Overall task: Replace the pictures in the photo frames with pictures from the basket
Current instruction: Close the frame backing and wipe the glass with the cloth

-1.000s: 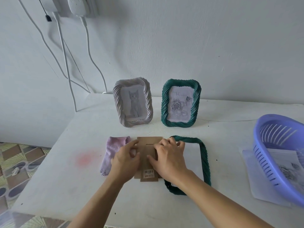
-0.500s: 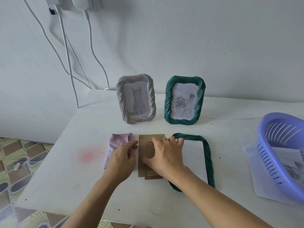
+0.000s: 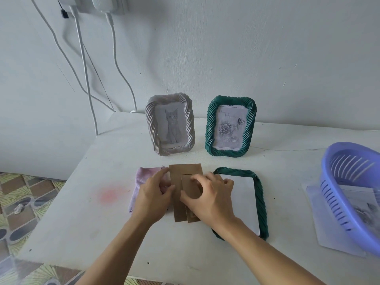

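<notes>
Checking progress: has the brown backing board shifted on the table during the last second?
No, not visibly. The brown backing board still lies between the pink cloth and the flat green frame, its left edge by the cloth.

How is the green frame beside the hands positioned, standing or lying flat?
Lying flat. The green frame rests with its rim level on the table, and a white sheet lies inside it.

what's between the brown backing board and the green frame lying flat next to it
Nothing visible blocks it. The backing board, held by the left hand and right hand, lies just left of the flat green frame. Only the right hand itself overlaps the frame's left edge, and a white sheet lies in its opening.
</notes>
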